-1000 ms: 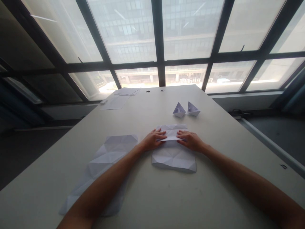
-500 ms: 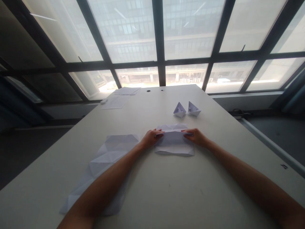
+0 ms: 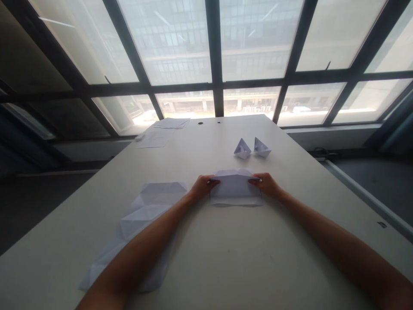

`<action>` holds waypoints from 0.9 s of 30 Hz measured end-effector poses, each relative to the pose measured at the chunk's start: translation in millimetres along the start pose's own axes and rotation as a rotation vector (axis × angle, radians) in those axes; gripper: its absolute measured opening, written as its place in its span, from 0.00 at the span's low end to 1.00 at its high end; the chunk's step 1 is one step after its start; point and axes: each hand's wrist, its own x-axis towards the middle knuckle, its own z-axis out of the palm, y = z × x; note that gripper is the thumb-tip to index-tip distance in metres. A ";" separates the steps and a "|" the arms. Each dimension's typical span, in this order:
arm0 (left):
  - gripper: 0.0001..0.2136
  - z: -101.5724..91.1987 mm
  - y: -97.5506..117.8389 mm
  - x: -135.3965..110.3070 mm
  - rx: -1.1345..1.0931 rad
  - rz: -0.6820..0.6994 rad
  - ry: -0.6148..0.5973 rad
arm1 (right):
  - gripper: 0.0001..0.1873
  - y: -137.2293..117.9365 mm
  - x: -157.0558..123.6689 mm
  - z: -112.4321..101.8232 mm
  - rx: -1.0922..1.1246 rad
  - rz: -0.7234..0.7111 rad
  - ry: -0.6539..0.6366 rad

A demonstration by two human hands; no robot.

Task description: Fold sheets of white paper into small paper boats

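long, creased white paper sheet (image 3: 142, 213): lies on the smooth white tabletop (image 3: 232, 267), partly covered by the left forearm (image 3: 138, 254).
folded white paper sheet (image 3: 237, 191): set at the middle of the tabletop, between both hands, near edge low.
bare left hand (image 3: 204, 185): thumb and fingers pinched on the paper's left end.
bare right hand (image 3: 265, 184): pinched likewise on the right end.
crease: from where i stand, the step in hand appears to be folding across the width; the next move calls for even pressure end to end, layers aligned.
small white folded-paper pyramid (image 3: 242, 150): stands beyond the hands.
second white folded-paper pyramid (image 3: 262, 150): just beside it.
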 end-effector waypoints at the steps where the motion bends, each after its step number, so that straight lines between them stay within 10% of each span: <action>1: 0.16 0.2 -0.2 0.1 0.003 -0.009 0.023 | 0.19 -2.5 -0.2 -0.4 -0.002 -0.003 0.028; 11: 0.15 7.6 0.5 -0.7 -0.400 -0.090 0.203 | 0.18 -16.5 2.3 18.1 0.243 0.072 0.372; 15: 0.30 5.3 9.1 -2.6 -0.531 -0.107 0.170 | 0.18 -20.8 3.5 20.7 0.265 0.089 0.373; 23: 0.24 7.9 6.3 1.4 0.019 -0.026 0.311 | 0.39 -15.1 4.5 18.5 0.118 0.220 0.271; 27: 0.13 10.6 13.1 -1.0 0.161 0.091 0.170 | 0.40 -6.8 6.7 23.9 -0.103 0.155 0.310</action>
